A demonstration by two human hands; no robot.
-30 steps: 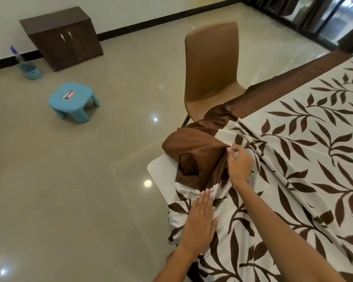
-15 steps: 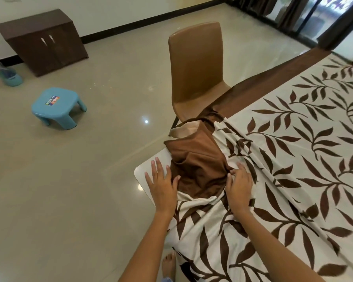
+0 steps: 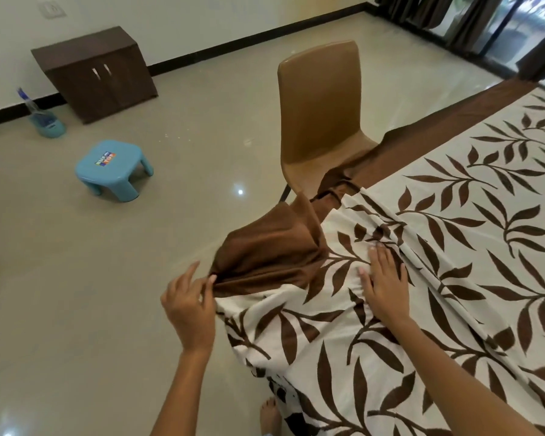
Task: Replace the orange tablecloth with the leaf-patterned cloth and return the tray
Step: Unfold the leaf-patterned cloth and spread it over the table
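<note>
The cream leaf-patterned cloth (image 3: 453, 247) with a brown border covers the table. Its corner is bunched and folded back, showing a wide patch of the brown border at the table's near left corner. My left hand (image 3: 188, 306) pinches the edge of that brown fold between thumb and fingers, just off the table corner. My right hand (image 3: 383, 278) lies flat with straight fingers on the leaf print, right of the fold. No orange cloth and no tray are in view.
A brown chair (image 3: 321, 121) stands against the table's far side, touching the hanging border. On the floor are a blue plastic stool (image 3: 114, 166), a dark cabinet (image 3: 95, 70) and a blue dish holding a brush (image 3: 46, 122). My bare foot (image 3: 269, 415) shows below.
My left hand left the bare white table corner and took hold of the brown fold's edge, drawing it over that corner. My right hand let go of the bunch and now presses flat.
</note>
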